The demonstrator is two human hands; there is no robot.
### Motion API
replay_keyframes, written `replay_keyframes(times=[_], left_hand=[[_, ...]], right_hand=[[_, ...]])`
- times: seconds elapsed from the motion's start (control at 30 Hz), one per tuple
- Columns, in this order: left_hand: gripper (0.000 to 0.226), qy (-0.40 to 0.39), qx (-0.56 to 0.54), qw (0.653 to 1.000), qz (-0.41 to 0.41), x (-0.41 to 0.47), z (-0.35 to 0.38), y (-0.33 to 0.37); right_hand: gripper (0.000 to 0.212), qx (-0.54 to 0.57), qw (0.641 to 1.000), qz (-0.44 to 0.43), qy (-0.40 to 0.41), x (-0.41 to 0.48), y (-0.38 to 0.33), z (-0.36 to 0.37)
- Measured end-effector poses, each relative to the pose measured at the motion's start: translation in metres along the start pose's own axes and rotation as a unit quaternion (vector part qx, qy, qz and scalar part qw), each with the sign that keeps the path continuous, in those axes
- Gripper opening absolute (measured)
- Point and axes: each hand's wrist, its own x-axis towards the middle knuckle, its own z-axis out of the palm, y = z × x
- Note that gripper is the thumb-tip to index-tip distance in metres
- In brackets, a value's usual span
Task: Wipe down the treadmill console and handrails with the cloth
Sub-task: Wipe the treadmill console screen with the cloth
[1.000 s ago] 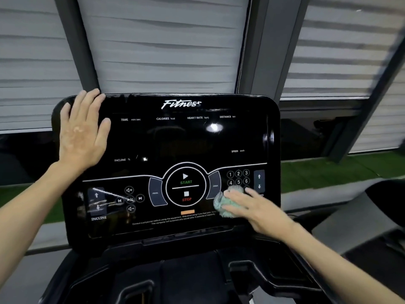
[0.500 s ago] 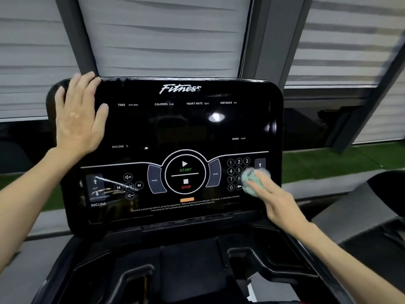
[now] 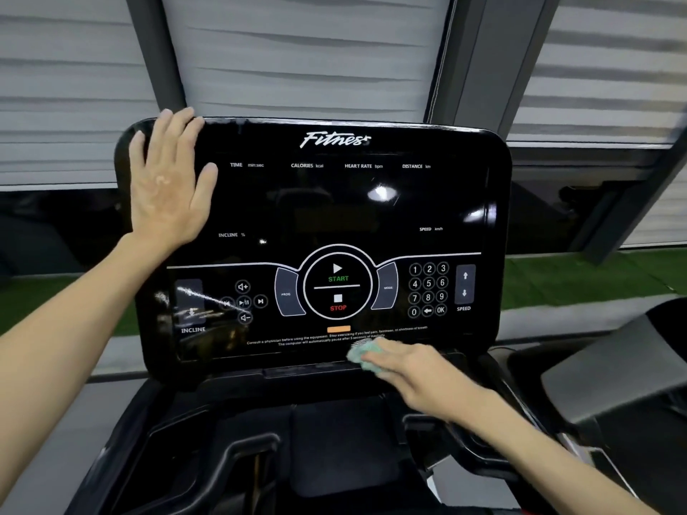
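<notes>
- The pale green cloth (image 3: 362,354) is bunched into a small wad at the bottom edge of the treadmill console (image 3: 334,202), just under the fine-print warning lines and a little right of centre.
- The right hand (image 3: 416,373) lies over the cloth, knuckles up. Its fingers are held close together and bent over the wad, pressing it against the glossy black panel (the thumb is hidden, and the hand is slightly blurred).
- The right forearm comes in from the lower right corner and crosses the dark tray (image 3: 327,433) below the console.
- The left hand (image 3: 167,187) is spread flat on the console's upper left corner. The palm is against the panel, the fingers are straight and slightly fanned, and the fingertips reach the top rim.
- The left forearm stretches in from the left edge, bare to the wrist.
- Between the two hands sit the round START/STOP ring (image 3: 337,288) and the number keypad (image 3: 428,289). Both are clear of either hand.
- Pale streaks show over the INCLINE buttons (image 3: 191,304) at lower left.
- Behind the console hang grey slatted blinds (image 3: 297,50). A strip of green turf (image 3: 580,280) runs lower down on the right.
</notes>
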Motion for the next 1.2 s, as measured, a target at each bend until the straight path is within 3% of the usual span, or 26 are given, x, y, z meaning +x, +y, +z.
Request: replay_keyframes(times=[0.13, 0.33, 0.47, 0.7, 0.97, 1.07, 1.2], left_hand=[[0.055, -0.003, -0.004, 1.0, -0.002, -0.001, 0.0, -0.003], [0.054, 0.002, -0.007, 1.0, 0.011, 0.0, 0.0, -0.005], [0.054, 0.0, -0.003, 1.0, 0.005, -0.001, 0.0, -0.004], [0.055, -0.002, 0.002, 1.0, 0.002, -0.002, 0.0, -0.007], [0.053, 0.003, -0.02, 1.0, 0.001, -0.001, -0.001, -0.003], [0.054, -0.004, -0.018, 1.0, 0.0, -0.001, -0.002, -0.003], [0.056, -0.012, -0.015, 1.0, -0.001, -0.002, -0.002, -0.006]], right_hand=[[0.034, -0.075, 0.997, -0.009, -0.006, 0.027, -0.023, 0.025], [0.061, -0.05, 0.998, 0.04, -0.028, -0.007, 0.021, -0.002], [0.059, -0.078, 0.995, 0.052, -0.025, 0.005, 0.006, 0.001], [0.055, -0.018, 0.998, -0.029, 0.058, 0.072, -0.076, 0.052], [0.064, -0.087, 0.995, 0.046, 0.034, 0.014, -0.016, 0.008], [0.056, -0.103, 0.992, 0.066, 0.019, 0.021, -0.028, 0.013], [0.047, -0.064, 0.997, 0.014, 0.041, 0.071, -0.073, 0.049]])
